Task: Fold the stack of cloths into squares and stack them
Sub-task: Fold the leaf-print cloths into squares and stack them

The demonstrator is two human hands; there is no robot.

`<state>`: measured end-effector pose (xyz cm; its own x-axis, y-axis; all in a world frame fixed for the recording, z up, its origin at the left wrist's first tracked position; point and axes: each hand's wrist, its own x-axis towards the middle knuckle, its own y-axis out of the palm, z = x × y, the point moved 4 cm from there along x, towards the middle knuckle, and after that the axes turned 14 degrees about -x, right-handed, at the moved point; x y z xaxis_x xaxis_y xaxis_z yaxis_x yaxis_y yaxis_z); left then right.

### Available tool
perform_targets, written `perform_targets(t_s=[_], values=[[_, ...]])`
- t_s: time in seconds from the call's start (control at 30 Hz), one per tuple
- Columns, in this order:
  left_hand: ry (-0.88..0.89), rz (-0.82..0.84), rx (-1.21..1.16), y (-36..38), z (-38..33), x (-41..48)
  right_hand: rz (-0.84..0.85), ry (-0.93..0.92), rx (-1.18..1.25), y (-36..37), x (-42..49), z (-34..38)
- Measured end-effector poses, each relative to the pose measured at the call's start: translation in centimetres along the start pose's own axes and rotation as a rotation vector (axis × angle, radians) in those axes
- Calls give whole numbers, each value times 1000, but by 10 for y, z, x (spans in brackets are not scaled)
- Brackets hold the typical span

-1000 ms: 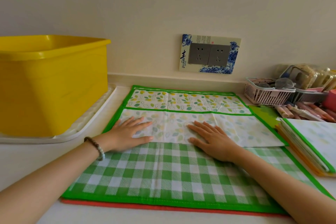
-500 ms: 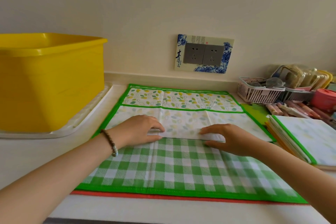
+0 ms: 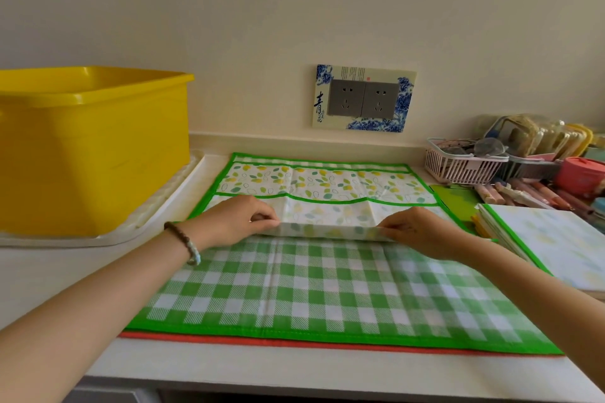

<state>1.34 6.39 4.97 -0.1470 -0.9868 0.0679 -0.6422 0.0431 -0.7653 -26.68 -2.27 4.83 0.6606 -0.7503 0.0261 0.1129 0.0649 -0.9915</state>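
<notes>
A leaf-print cloth with green trim [image 3: 327, 183] lies folded across the middle of the counter, on top of a green checked cloth [image 3: 327, 291]. An orange edge of another cloth [image 3: 294, 342] shows beneath at the front. My left hand [image 3: 235, 222] pinches the near folded edge of the leaf-print cloth at its left end. My right hand [image 3: 422, 232] pinches the same edge at its right end. That edge is lifted a little off the checked cloth. A stack of folded cloths [image 3: 543, 249] sits at the right.
A yellow tub [image 3: 91, 147] stands on a white tray [image 3: 157, 206] at the left. A pink basket [image 3: 465, 163], containers and wrapped sticks [image 3: 523, 193] crowd the back right. A wall socket [image 3: 363, 98] is straight ahead. The counter's front edge is close.
Both hands lay flat on the leaf-print cloth a second ago. They have since curled, pinched its near folded edge and raised it slightly; the view has shifted a little.
</notes>
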Motion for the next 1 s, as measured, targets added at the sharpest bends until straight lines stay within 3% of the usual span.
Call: perform_targets(t_s=[0.2,0.33,0.43,0.53,0.6,0.77,1.0], values=[[-86,121,-170,-29,-20,-7,194,-23,135,-29,-4,0],[-88,56,-126,-51,-38,-6,303,-54,327,-56,-3,4],[30,-151,-53,-61,-43,0,220,-52,365,-71,6,5],[217,-274,75,-52,-55,-2,34,-31,234,-76,22,1],[274,-241,146,-38,-60,-2,-69,-27,140,-75,31,2],[121,-97,301,-4,-42,11,-150,-8,-17,-45,60,-1],[31,-44,332,19,-20,32,-190,116,14,-7,92,-18]])
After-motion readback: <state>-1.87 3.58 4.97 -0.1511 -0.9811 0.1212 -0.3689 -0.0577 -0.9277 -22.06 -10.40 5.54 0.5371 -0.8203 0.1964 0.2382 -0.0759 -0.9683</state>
